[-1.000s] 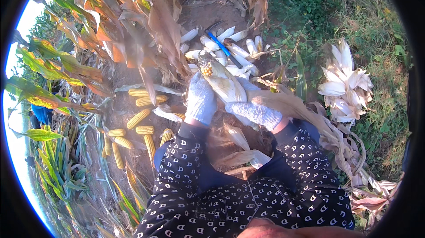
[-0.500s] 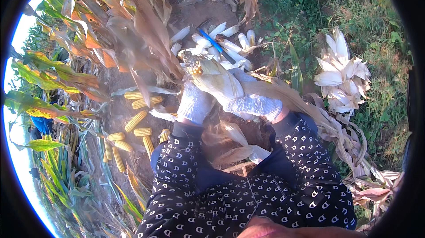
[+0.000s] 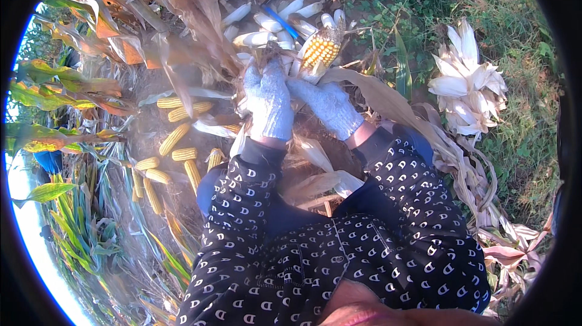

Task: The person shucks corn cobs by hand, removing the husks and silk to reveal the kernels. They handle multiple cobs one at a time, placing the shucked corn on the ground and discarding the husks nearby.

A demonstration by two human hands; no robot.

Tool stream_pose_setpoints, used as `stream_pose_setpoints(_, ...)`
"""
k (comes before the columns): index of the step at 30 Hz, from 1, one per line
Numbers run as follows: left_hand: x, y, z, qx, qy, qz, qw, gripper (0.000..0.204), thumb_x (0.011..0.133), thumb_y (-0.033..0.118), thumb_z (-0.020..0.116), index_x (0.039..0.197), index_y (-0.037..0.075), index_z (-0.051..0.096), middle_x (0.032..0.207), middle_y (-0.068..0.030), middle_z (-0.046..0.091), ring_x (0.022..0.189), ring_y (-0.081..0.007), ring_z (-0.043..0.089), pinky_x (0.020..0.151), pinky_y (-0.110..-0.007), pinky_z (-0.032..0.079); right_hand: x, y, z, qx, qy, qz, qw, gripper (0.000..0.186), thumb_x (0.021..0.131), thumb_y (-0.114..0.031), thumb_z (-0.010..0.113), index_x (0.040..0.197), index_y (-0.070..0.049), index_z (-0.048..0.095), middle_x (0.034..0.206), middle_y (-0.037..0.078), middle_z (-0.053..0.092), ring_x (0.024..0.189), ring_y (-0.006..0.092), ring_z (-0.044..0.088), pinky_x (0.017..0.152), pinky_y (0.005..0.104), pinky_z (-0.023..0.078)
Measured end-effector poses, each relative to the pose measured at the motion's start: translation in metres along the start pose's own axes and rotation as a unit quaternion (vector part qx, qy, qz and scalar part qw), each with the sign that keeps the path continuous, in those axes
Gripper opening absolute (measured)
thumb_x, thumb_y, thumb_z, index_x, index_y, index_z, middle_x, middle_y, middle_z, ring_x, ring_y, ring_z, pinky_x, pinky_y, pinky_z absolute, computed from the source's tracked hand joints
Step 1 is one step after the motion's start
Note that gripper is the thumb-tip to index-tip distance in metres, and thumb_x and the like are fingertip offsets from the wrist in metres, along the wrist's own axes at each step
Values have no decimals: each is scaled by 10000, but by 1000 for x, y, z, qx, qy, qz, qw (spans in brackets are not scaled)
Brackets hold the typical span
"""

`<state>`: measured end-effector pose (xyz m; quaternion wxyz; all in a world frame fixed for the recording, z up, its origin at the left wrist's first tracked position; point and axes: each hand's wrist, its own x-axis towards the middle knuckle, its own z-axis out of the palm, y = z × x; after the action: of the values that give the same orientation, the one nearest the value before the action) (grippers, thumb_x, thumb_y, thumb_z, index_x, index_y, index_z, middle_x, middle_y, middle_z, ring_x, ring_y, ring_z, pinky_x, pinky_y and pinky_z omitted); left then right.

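Note:
My gloved left hand (image 3: 269, 100) is closed on peeled-back husk with dark silk at its upper end. Beside it, my gloved right hand (image 3: 325, 107) grips the lower end of a corn ear (image 3: 320, 52), whose upper part shows bare yellow and pale kernels with a dark tip. Just beyond my hands lies a pile of husked-on white ears (image 3: 239, 15), with a blue-handled tool (image 3: 277, 20) across it, its head partly hidden.
Several bare yellow cobs (image 3: 174, 139) lie on the soil at left, near standing dry stalks (image 3: 121, 29). Blue clothing (image 3: 48, 162), apparently another person's, shows behind leaves. At right are a heap of pale husks (image 3: 468, 86), long dry leaves (image 3: 445, 168) and green weeds (image 3: 515, 126).
The ear has turned and moved right, now showing a large patch of kernels where husk covered it. Both hands moved up in view; my left hand has pulled husk leftward, away from the cob.

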<state>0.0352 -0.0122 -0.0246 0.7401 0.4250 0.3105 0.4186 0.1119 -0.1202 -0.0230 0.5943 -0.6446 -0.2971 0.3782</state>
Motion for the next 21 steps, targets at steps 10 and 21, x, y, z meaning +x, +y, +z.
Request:
stream_pose_setpoints(10,1,1,-18,226,-129,212,942,250,1045,88,575,1288,41,610,1212,-97,652,1127,-223,633,931,-351,529,17,6,-3,365,68,-42,928,358,1057,-238,623,1338,-31,539,1200,74,616,1102,165,625,946,339,542)
stream_pose_setpoints(21,-47,26,-51,210,-505,62,835,432,1017,153,575,1422,14,526,1294,-142,630,1127,-254,632,965,-397,533,44,-16,-90,498,187,-4,847,480,1030,-491,573,1276,-79,581,1108,120,657,960,280,653,848,481,590)
